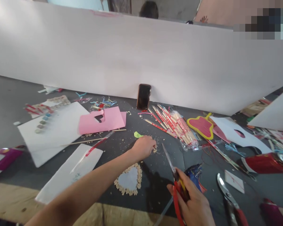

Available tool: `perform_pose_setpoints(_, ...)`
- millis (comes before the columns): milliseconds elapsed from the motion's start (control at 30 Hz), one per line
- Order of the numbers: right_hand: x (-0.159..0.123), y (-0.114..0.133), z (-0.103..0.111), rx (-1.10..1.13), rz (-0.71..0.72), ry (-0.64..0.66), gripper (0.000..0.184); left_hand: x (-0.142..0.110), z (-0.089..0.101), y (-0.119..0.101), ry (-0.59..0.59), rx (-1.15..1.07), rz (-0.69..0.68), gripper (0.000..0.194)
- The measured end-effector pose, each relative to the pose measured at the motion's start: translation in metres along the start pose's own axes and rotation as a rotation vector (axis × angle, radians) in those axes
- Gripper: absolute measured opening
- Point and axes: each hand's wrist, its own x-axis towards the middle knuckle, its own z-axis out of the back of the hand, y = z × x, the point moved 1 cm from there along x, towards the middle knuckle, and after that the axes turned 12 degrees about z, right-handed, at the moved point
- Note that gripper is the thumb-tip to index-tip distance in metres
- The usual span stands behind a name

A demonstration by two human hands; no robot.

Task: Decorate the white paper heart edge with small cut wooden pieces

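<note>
Across a dark grey work table (19, 103) edged in pale wood, craft materials lie spread before a tall white board (132, 53), a smartphone (143, 96) propped upright against it. Left of centre, broad white sheets (52, 131) lie beside a pink paper (101, 121) with a cut-out opening. To the right sit a plastic-wrapped bundle of red-banded sticks (172, 125), a red heart shape rimmed in yellow (200, 126) and a shiny red canister (266, 163) on its side.

At centre, a heart of pale blue card ringed with tan grains (128, 179) lies just below the person's left hand (143, 148). That hand reaches across the table, fingers bunched down at a small scatter of loose grains (154, 150); whether they pinch any cannot be told. A small green leaf-shaped piece (138, 135) lies just beyond it.

The right hand (191, 201) closes firmly around red-handled scissors (176, 179), their blades narrowly parted at most and pointing up into the air, touching nothing. Beside that hand, a blue tool (194, 175) is too hidden to name, and red-handled metal shears (228, 197) rest nearby.
</note>
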Motion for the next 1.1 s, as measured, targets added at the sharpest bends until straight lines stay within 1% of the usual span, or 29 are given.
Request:
perform_pose_setpoints(100,-0.004,-0.001,-0.001,0.007,-0.051,0.015,0.042,-0.004,0.004,0.0,0.009,-0.111,0.012,0.014)
perform_pose_setpoints(167,-0.006,0.0,-0.002,-0.01,-0.063,0.015,0.041,-0.013,0.011,0.0,0.013,-0.218,0.032,0.013)
perform_pose_setpoints(267,-0.006,0.005,-0.005,-0.005,-0.063,-0.014,0.041,-0.037,0.023,0.001,0.016,-0.395,0.077,0.011)
perform_pose_setpoints(333,-0.005,0.011,-0.01,0.019,-0.045,-0.039,0.046,-0.055,0.029,0.001,0.009,-0.528,0.105,0.012)
perform_pose_setpoints(367,-0.004,0.015,-0.013,0.027,-0.023,-0.044,0.048,-0.064,0.032,0.001,0.01,-0.648,0.119,0.011)
perform_pose_setpoints(400,-0.003,0.018,-0.015,0.025,0.011,-0.042,0.05,-0.072,0.033,0.001,0.02,-0.835,0.133,0.01)
perform_pose_setpoints(467,0.0,0.026,-0.017,-0.018,0.107,-0.006,0.052,-0.087,0.034,0.0,0.049,-1.198,0.151,0.015)
perform_pose_setpoints(500,0.001,0.029,-0.018,-0.048,0.158,0.018,0.052,-0.093,0.034,-0.001,0.06,-1.337,0.154,0.019)
perform_pose_setpoints(567,0.002,0.033,-0.016,-0.094,0.234,0.059,0.05,-0.102,0.032,-0.003,0.065,-1.475,0.157,0.024)
perform_pose_setpoints(667,-0.001,0.034,-0.015,-0.102,0.27,0.09,0.049,-0.111,0.027,-0.005,0.059,-1.536,0.15,0.028)
perform_pose_setpoints(800,-0.007,0.03,-0.016,-0.064,0.287,0.117,0.051,-0.116,0.019,-0.004,0.079,-1.588,0.144,0.031)
perform_pose_setpoints(967,-0.012,0.029,-0.018,-0.032,0.283,0.1,0.049,-0.117,0.015,-0.001,0.104,-1.625,0.158,0.034)
perform_pose_setpoints(1100,-0.014,0.03,-0.021,-0.061,0.303,0.084,0.048,-0.12,0.014,0.001,0.107,-1.638,0.166,0.036)
